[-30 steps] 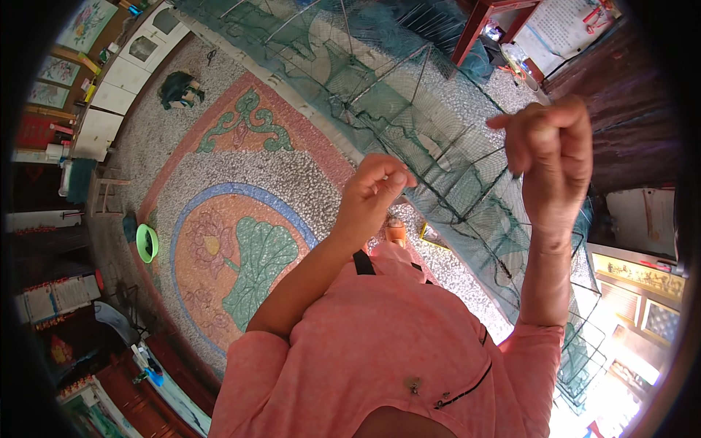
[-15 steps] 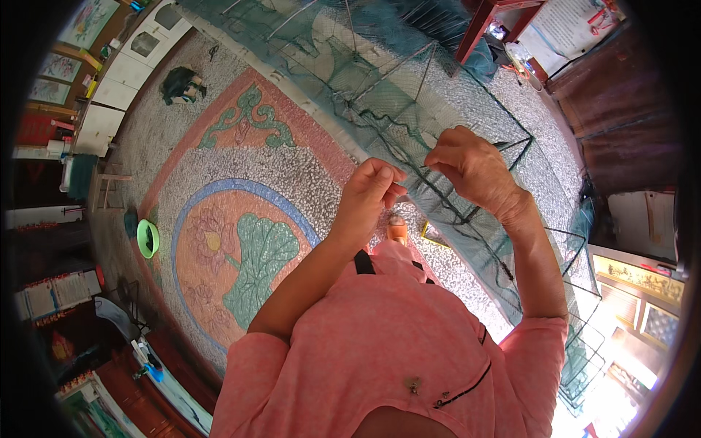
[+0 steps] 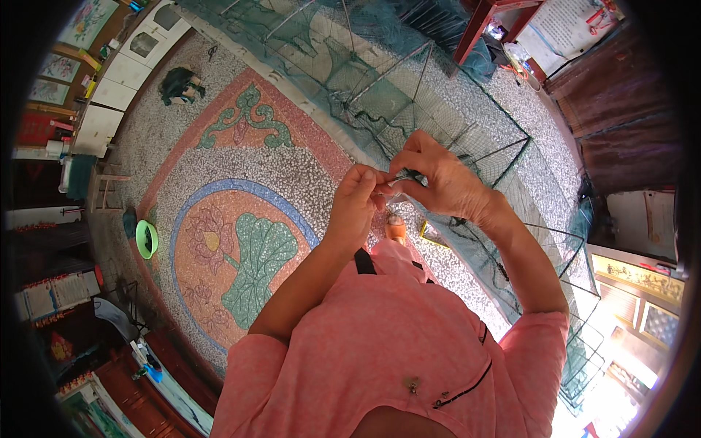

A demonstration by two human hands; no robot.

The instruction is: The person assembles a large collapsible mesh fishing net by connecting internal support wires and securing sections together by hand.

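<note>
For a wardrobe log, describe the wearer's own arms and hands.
The left hand and right hand are both ungloved, with no watch or bracelet showing. The forearms are bare. The left sleeve and right sleeve are loose, short and mottled pink, matching the shirt, and end around the elbows.

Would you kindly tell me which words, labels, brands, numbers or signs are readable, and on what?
White poster, upper right: lines of print, too small to read.
White sheets, left: print-like marks, too blurred to read.
Red panel, upper left: marks too blurred to read.
Green net: no lettering visible.
</note>
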